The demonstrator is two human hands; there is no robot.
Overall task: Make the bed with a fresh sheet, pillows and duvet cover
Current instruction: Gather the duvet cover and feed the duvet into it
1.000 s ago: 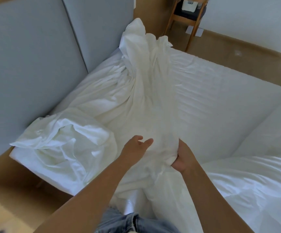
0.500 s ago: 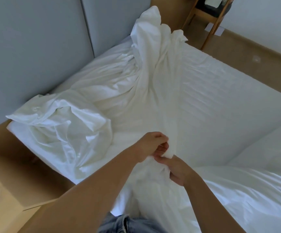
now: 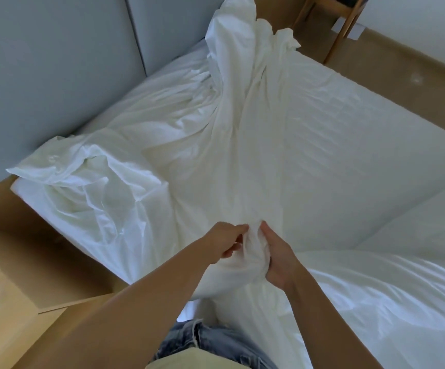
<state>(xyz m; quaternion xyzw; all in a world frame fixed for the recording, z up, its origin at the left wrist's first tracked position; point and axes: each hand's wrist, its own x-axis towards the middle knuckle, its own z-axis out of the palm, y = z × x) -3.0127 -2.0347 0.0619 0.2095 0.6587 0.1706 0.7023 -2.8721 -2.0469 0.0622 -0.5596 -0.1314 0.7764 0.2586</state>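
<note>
Sheet, white, lies bunched in a ridge across the bed, from the near edge to the far corner by the grey headboard. Left hand and right hand both grip its gathered end at the near edge, fingers curled into it, hands close together. Crumpled cloth heaps on the left corner. Bedding lies at the right.

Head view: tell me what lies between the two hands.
A bunched fold of the white sheet fills the gap; the left hand and right hand both grip it, in the head view.
</note>
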